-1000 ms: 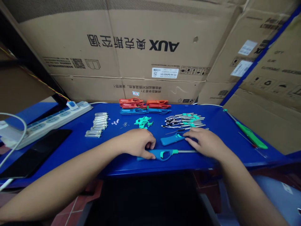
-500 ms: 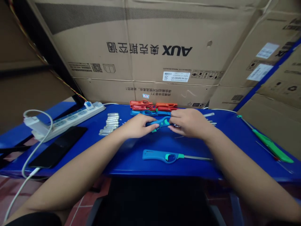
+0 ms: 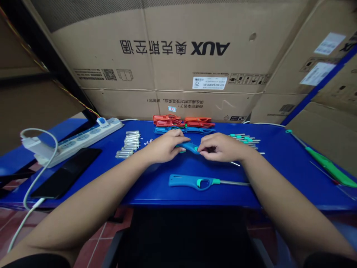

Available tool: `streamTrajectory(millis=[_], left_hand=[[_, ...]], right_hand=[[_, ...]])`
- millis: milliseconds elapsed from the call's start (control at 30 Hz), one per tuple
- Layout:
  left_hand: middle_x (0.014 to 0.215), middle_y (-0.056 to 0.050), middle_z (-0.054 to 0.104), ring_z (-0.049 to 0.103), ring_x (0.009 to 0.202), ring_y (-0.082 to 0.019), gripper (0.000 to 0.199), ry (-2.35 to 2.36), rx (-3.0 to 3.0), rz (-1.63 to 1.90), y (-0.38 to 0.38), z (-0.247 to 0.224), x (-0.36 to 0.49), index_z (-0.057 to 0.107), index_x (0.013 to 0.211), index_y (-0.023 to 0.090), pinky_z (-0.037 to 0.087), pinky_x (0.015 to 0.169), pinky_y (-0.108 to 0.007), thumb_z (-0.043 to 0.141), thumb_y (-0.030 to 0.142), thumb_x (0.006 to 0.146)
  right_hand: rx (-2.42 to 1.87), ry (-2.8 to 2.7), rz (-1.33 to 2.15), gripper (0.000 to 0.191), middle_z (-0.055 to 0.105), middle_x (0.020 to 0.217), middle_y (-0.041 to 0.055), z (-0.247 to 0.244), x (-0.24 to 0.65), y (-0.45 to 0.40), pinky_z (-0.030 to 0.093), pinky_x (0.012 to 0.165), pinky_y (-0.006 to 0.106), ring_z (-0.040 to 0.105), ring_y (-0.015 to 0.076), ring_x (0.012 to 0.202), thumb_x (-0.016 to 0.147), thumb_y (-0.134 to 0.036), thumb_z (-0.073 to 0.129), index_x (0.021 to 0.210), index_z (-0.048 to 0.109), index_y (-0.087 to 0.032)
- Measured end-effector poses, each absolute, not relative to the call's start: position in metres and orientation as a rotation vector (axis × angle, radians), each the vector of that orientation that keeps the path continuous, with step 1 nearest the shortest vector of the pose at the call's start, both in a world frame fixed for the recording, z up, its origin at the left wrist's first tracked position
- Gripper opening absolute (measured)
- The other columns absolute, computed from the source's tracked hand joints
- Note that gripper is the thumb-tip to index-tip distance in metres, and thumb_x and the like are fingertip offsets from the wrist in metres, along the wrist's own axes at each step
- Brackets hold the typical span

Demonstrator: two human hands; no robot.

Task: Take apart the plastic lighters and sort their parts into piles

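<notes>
A blue utility lighter with turquoise parts is between my hands, above the middle of the table. My left hand is closed around its rear handle part. Thumb and fingers of my right hand pinch its front end, hiding most of that part. A thin metal tube sticks out below my right hand; where it joins is hidden. Nearer the front edge lies another blue lighter, with a turquoise trigger and a long metal tube.
Red and blue lighter shells are stacked at the back. Clear cylinders lie left, turquoise-ended metal tubes right. A green-handled lighter is far right. A phone and a power strip sit left. Cardboard stands behind the table.
The held lighter has turned so its front end points down to the right. A metal tube now shows below my right hand. The turquoise-ended tubes beyond it have come into view.
</notes>
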State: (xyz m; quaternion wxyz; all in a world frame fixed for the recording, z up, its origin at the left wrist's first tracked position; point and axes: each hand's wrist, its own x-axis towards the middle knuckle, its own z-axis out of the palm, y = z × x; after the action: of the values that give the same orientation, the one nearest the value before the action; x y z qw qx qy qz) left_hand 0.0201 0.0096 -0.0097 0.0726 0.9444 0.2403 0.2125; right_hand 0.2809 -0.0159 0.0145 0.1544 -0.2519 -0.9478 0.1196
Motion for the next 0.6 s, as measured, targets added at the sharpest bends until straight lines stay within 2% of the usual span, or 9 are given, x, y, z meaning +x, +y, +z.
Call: streamTrajectory(millis=[133,333,500,600], left_hand=[[0.105,-0.011,0.061,0.058,0.1,-0.024,0.035,0.733,2.848,0.595,0.003,-0.005,0.023,0.063,0.125,0.012,0.05,0.092,-0.041,0.057,0.024,0.094],[0.108,-0.01,0.066,0.064,0.101,-0.022,0.037,0.663,2.797,0.587,-0.01,0.007,0.024,0.064,0.122,0.013,0.051,0.091,-0.036,0.058,0.039,0.096],[0.102,-0.009,0.071,0.068,0.094,-0.022,0.037,0.597,2.811,0.333,-0.015,0.003,0.03,0.067,0.116,0.015,0.052,0.082,-0.033,0.064,0.044,0.093],[0.096,-0.008,0.072,0.068,0.086,-0.022,0.033,0.656,2.826,0.206,-0.017,-0.003,0.035,0.07,0.109,0.015,0.051,0.075,-0.031,0.069,0.04,0.088]], right_hand=[[-0.775,-2.8,0.189,0.013,0.065,0.077,0.0022,0.017,0.278,-0.021,0.041,0.066,0.026,0.057,0.0137,0.068,0.082,-0.016,0.058,0.084,0.07,-0.016],[-0.931,-2.992,-0.111,0.013,0.065,0.08,0.0061,0.031,0.266,-0.043,0.033,0.061,0.029,0.056,0.018,0.07,0.084,-0.02,0.056,0.082,0.068,-0.016],[-1.061,-3.163,-0.043,0.014,0.069,0.081,0.0081,0.034,0.249,-0.059,0.027,0.056,0.03,0.057,0.0186,0.067,0.083,-0.022,0.058,0.082,0.069,-0.015],[-1.04,-3.234,0.043,0.014,0.069,0.082,0.0084,0.028,0.247,-0.058,0.025,0.055,0.03,0.056,0.0183,0.067,0.082,-0.021,0.058,0.082,0.07,-0.015]])
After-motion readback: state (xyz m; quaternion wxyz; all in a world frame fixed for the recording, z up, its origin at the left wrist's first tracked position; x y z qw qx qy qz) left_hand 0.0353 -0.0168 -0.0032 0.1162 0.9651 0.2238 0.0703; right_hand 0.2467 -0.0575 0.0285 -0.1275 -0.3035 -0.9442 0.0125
